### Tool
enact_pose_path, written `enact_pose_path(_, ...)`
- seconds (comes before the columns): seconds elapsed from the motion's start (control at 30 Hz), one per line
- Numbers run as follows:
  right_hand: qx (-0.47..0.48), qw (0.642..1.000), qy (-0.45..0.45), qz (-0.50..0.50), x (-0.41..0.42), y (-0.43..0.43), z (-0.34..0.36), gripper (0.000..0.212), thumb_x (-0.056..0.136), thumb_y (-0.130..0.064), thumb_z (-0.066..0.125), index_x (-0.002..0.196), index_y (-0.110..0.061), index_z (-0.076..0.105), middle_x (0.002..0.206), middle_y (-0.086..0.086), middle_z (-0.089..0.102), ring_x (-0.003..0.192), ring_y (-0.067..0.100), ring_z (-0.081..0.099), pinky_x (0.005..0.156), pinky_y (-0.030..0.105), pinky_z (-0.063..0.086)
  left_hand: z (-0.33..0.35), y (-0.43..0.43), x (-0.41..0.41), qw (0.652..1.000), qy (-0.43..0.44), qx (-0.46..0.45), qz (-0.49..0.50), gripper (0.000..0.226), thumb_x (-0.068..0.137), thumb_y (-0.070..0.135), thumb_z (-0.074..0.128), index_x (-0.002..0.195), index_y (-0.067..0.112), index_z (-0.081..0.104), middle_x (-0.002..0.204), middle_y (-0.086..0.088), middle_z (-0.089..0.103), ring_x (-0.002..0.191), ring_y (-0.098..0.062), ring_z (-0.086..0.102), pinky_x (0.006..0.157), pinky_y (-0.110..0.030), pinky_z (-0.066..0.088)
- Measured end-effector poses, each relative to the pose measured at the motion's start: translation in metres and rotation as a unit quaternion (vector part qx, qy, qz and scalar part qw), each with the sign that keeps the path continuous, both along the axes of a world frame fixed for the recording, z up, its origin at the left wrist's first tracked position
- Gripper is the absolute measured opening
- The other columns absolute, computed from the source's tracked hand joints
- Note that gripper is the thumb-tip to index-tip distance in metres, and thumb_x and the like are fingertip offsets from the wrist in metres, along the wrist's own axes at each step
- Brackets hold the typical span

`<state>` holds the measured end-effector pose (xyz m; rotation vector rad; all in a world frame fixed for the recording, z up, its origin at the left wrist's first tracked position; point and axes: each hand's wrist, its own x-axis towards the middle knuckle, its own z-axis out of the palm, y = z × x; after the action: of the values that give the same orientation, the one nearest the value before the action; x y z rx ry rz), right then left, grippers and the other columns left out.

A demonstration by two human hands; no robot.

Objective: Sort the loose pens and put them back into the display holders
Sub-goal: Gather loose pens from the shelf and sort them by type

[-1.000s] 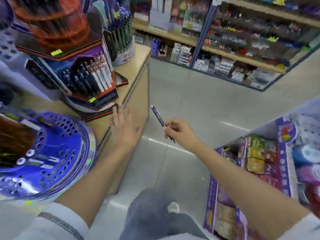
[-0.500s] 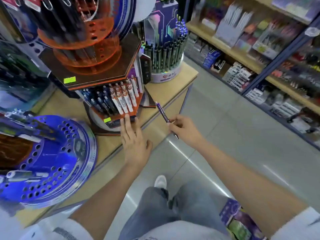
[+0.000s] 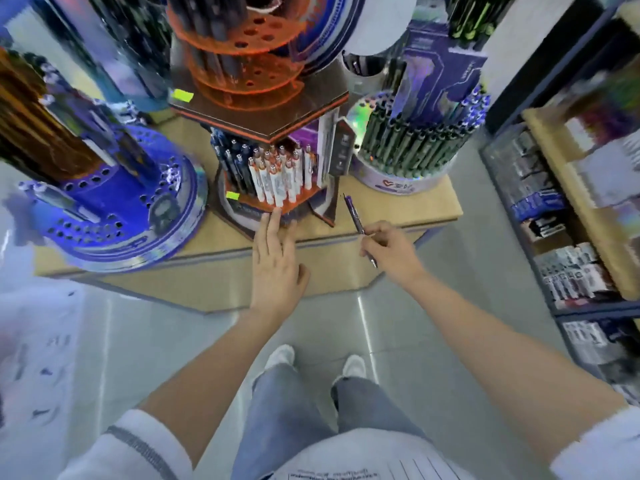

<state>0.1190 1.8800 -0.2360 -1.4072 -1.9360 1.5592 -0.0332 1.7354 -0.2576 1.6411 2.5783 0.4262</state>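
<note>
My right hand (image 3: 391, 251) pinches the purple pen (image 3: 358, 225) at centre frame, tip aimed toward the holders. My left hand (image 3: 277, 261) lies flat with straight fingers against the orange display holder (image 3: 277, 199), probably steadying it.

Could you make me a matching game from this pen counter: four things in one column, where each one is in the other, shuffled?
Things
1. purple pen
2. white pens
3. green pens
4. left hand

Places
A. standing in the round white tub on the counter
B. pinched in the right hand
C. fingers straight, tips at the base of the hexagonal stand
D. standing in the hexagonal stand's lower tier

Pairs: 1-B, 2-D, 3-A, 4-C
</note>
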Motion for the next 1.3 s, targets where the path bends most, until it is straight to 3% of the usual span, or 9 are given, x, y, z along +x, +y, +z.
enact_pose_path(0.2, 0.032, 0.999, -0.02, 0.001, 0.015, 0.032, -0.012, 0.007, 0.091, -0.014, 0.062, 0.089, -0.014, 0.055, 0.06, -0.003, 0.064, 0.054, 0.008, 0.056, 0.058, 0.026, 0.043, 0.007, 0.03, 0.033, 0.996, -0.038, -0.019, -0.073, 0.068, 0.074, 0.013, 0.062, 0.139, 0.007, 0.043, 0.15, -0.017, 0.036, 0.142, -0.038, 0.024, 0.111, -0.054, 0.029)
enact_pose_path(0.3, 0.063, 0.997, -0.046, 0.01, 0.008, 0.046, -0.019, 0.007, 0.09, -0.016, 0.062, 0.089, -0.014, 0.056, 0.059, -0.003, 0.064, 0.048, 0.001, 0.052, 0.058, 0.027, 0.041, 0.007, 0.046, 0.035, 0.993, -0.041, -0.083, -0.075, 0.075, 0.083, 0.022, 0.059, 0.15, 0.014, 0.026, 0.16, -0.01, 0.017, 0.148, -0.032, 0.008, 0.118, -0.048, 0.016)
enact_pose_path(0.43, 0.068, 0.993, -0.087, 0.04, -0.01, 0.06, -0.027, 0.012, 0.087, -0.016, 0.065, 0.097, -0.012, 0.06, 0.067, -0.003, 0.062, 0.066, 0.018, 0.056, 0.067, 0.03, 0.045, 0.002, 0.058, 0.029, 0.991, -0.041, -0.123, -0.043, 0.084, 0.089, 0.031, 0.055, 0.154, 0.014, 0.005, 0.162, -0.007, -0.002, 0.149, -0.026, -0.008, 0.119, -0.038, 0.001)
enact_pose_path(0.53, 0.086, 0.991, -0.092, 0.051, -0.025, 0.068, -0.031, 0.014, 0.084, -0.012, 0.066, 0.098, -0.01, 0.062, 0.066, -0.013, 0.053, 0.074, 0.015, 0.052, 0.067, 0.025, 0.039, -0.004, 0.061, 0.025, 0.988, -0.047, -0.143, -0.037, 0.086, 0.09, 0.033, 0.053, 0.153, 0.01, 0.0, 0.162, -0.006, -0.005, 0.149, -0.023, -0.007, 0.119, -0.036, -0.001)
enact_pose_path(0.87, 0.121, 0.986, -0.092, 0.062, -0.045, 0.076, -0.044, 0.017, 0.079, -0.009, 0.067, 0.095, -0.01, 0.062, 0.08, 0.005, 0.065, 0.079, 0.028, 0.062, 0.073, 0.036, 0.05, -0.012, 0.061, 0.023, 0.988, -0.042, -0.14, -0.041, 0.085, 0.089, 0.031, 0.052, 0.153, 0.008, 0.0, 0.162, -0.008, 0.002, 0.149, -0.022, -0.004, 0.12, -0.035, -0.004)
enact_pose_path(1.0, 0.15, 0.98, -0.092, 0.093, -0.036, 0.074, -0.048, 0.03, 0.074, -0.014, 0.068, 0.104, -0.012, 0.061, 0.096, 0.013, 0.063, 0.084, 0.027, 0.06, 0.078, 0.038, 0.051, -0.008, 0.059, 0.022, 0.992, -0.06, -0.106, -0.038, 0.079, 0.088, 0.025, 0.054, 0.153, 0.009, 0.013, 0.16, -0.008, 0.015, 0.149, -0.024, 0.005, 0.121, -0.037, 0.003)
enact_pose_path(1.07, 0.178, 0.977, -0.069, 0.096, -0.033, 0.066, -0.04, 0.03, 0.077, -0.009, 0.067, 0.106, -0.012, 0.062, 0.097, 0.009, 0.06, 0.076, 0.018, 0.056, 0.075, 0.032, 0.049, -0.003, 0.052, 0.022, 0.994, -0.08, -0.061, -0.029, 0.07, 0.083, 0.017, 0.058, 0.147, 0.007, 0.031, 0.152, -0.011, 0.034, 0.143, -0.028, 0.025, 0.12, -0.04, 0.019)
enact_pose_path(1.17, 0.211, 0.968, -0.002, 0.137, -0.036, 0.041, -0.023, 0.02, 0.082, -0.01, 0.066, 0.101, -0.015, 0.063, 0.084, 0.002, 0.063, 0.065, 0.008, 0.054, 0.068, 0.025, 0.048, 0.0, 0.031, 0.018, 0.995, -0.104, 0.005, 0.009, 0.054, 0.076, 0.011, 0.057, 0.129, 0.008, 0.054, 0.124, -0.011, 0.057, 0.117, -0.031, 0.05, 0.095, -0.045, 0.047)
enact_pose_path(1.3, 0.192, 0.948, 0.014, 0.254, -0.057, -0.01, -0.002, 0.012, 0.088, -0.016, 0.064, 0.099, -0.016, 0.064, 0.075, -0.013, 0.059, 0.064, 0.0, 0.053, 0.064, 0.016, 0.044, 0.008, -0.026, 0.007, 0.989, -0.112, 0.02, 0.092, 0.042, 0.077, 0.016, 0.049, 0.118, 0.013, 0.06, 0.111, -0.008, 0.06, 0.097, -0.031, 0.056, 0.076, -0.039, 0.05)
